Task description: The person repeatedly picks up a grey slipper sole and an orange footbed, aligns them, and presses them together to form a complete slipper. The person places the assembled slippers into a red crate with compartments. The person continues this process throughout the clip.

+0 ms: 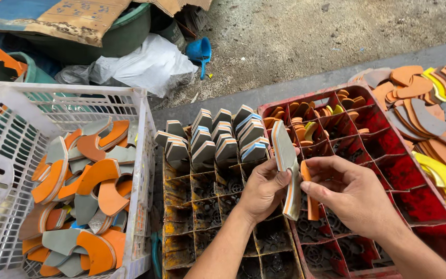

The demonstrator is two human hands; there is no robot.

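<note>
Rough concrete ground strewn with grit, with divided crates set on it, makes up the workplace. The left hand (pixel 264 188) has its fingers closed around a thin stack of grey foam pieces (pixel 286 165) with orange and blue edges, held upright; just right of those fingers, the right hand (pixel 354 194) pinches a narrow orange strip (pixel 309 194) that touches the stack's side. Directly under both hands sit the dark divided crate (pixel 207 217) and the red divided crate (pixel 419 206). Beyond the fingertips, the dark crate's far compartments hold upright bundles of grey pieces (pixel 218 137), while its nearer cells look bare; the red crate has only a few orange and yellow scraps (pixel 305 126) in its far cells. So the sorting seems early, most cells unfilled. Well left of the hands, a white basket (pixel 140 155) holds many curved orange-and-grey offcuts (pixel 86 191); far right lies a pile of loose sole shapes (pixel 429 113).
</note>
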